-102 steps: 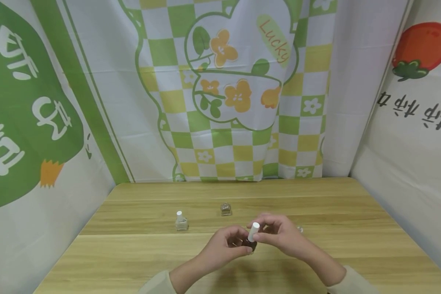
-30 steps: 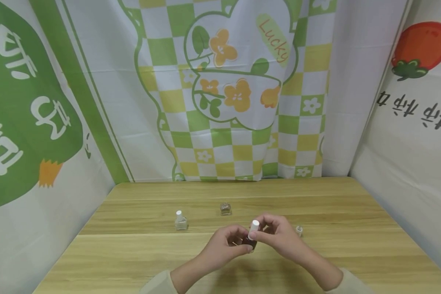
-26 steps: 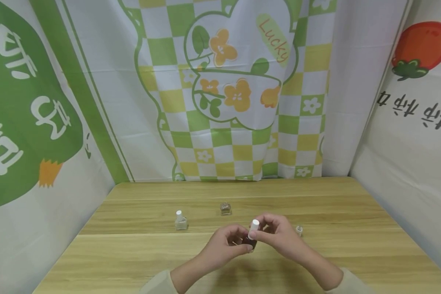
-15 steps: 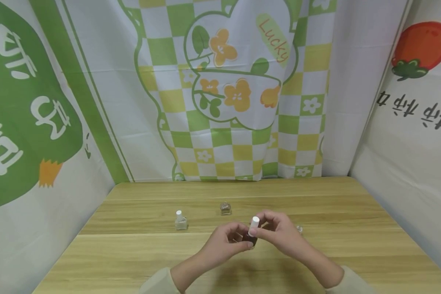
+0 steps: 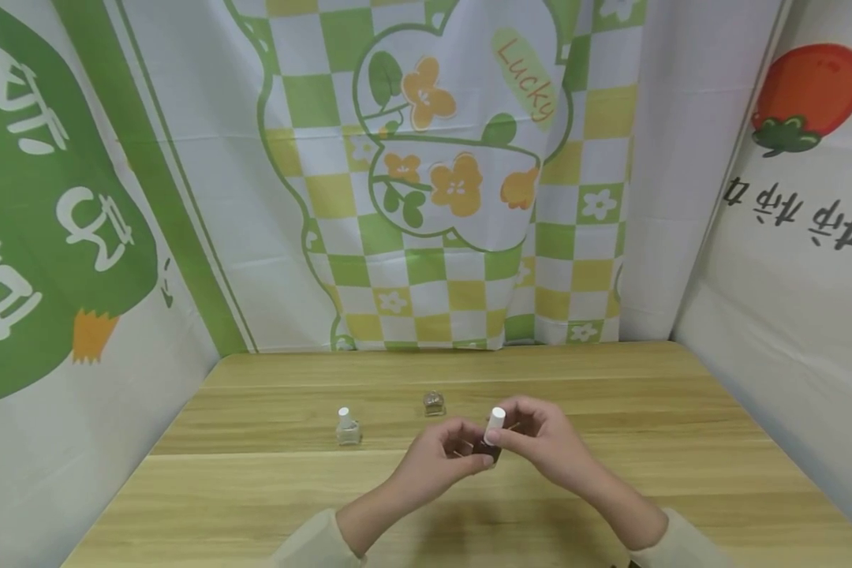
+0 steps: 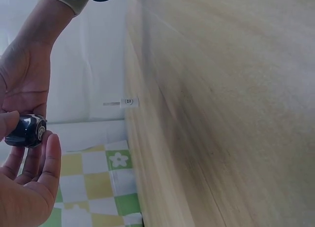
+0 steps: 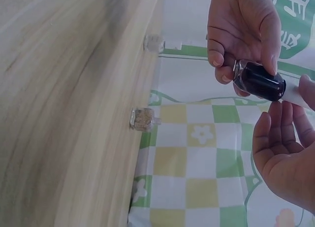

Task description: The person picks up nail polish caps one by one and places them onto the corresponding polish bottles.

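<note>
A checkered cloth backdrop point(image 5: 415, 276) hangs beyond the grip, and a wood-grain table point(image 5: 220, 489) spreads beneath it. The left hand point(image 5: 440, 456) grips the glass body of a dark nail polish bottle point(image 7: 261, 81), while the right hand point(image 5: 550, 442) pinches its white cap point(image 5: 497, 422) from the other side. The bottle is held up off the table, nearly upright, base down; the cap sits against its shoulder, though how tight cannot be told. It should be light, stiff and somewhat slick, and the glass could chip if dropped. The best hold is likely around the body's sides, with thumb and fingertips on the cap.

Left of the grip, well apart, stands a pale nail polish bottle point(image 5: 349, 431) with a white cap on. Beyond the grip and slightly left, nearer, is a squat glitter polish bottle point(image 5: 434, 405), uncapped. A loose brush cap point(image 6: 129, 103) stands bristles-up on the table, unseen in the head view; a low sweep could tip it.
</note>
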`<action>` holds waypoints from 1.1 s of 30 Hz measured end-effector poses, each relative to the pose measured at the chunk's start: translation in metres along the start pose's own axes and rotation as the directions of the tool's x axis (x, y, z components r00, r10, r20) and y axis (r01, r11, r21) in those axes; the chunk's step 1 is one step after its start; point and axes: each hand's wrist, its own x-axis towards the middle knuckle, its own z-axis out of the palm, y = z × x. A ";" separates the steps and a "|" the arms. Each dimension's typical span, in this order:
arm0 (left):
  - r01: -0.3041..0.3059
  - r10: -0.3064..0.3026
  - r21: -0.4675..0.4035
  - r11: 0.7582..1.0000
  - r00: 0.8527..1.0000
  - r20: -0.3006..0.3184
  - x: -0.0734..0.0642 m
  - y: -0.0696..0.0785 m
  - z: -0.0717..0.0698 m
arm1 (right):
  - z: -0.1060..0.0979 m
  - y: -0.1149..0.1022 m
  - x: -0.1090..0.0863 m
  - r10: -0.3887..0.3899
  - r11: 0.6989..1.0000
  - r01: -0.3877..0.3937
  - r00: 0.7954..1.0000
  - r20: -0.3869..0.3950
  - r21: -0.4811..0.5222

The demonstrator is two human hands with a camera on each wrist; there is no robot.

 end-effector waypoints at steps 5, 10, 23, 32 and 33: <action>0.015 -0.014 0.014 1.000 1.000 -0.008 0.006 0.001 0.001 | -0.004 -0.001 0.002 -0.018 1.000 0.018 1.000 -0.002 0.002; 0.014 -0.014 0.029 0.999 1.000 -0.011 0.013 0.003 0.001 | -0.008 0.000 0.004 -0.020 1.000 0.019 1.000 -0.023 -0.020; 0.026 -0.026 -0.013 1.000 1.000 -0.016 0.031 0.000 0.003 | -0.014 0.003 0.011 -0.033 0.996 0.027 0.997 -0.074 -0.080; 0.006 -0.006 0.000 1.000 0.999 -0.054 0.048 -0.001 0.002 | -0.020 0.007 0.022 -0.016 0.992 0.001 0.993 -0.118 -0.129; 0.006 -0.006 0.007 1.000 0.998 -0.056 0.050 -0.002 0.002 | -0.021 0.008 0.024 -0.011 0.991 -0.006 0.992 -0.123 -0.134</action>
